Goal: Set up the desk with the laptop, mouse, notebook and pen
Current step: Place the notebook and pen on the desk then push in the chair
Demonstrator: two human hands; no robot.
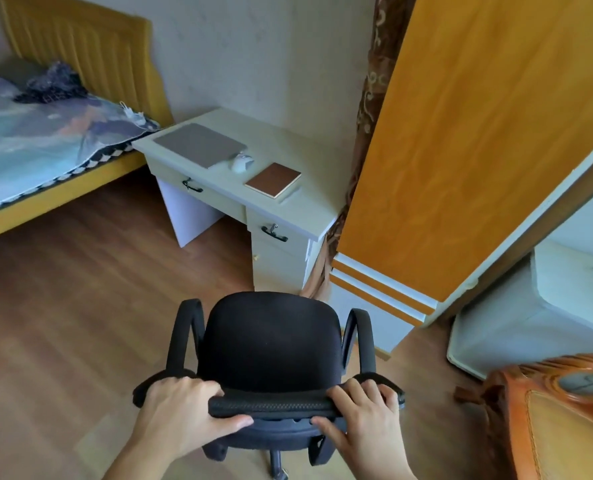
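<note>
A white desk (281,147) stands against the far wall. On it lie a closed grey laptop (199,144), a white mouse (242,163), a brown notebook (273,180) and a pale pen (290,195) just right of the notebook. A black office chair (271,341) stands on the floor well in front of the desk, its seat facing the desk. My left hand (187,410) and my right hand (361,414) both grip the top of the chair's backrest, one at each end.
A bed (45,140) with a yellow frame lies left of the desk. An orange wardrobe (461,150) rises to the right of the desk, with a white box (530,323) beside it. A carved wooden chair (558,420) stands at the lower right. The floor (63,323) is wood.
</note>
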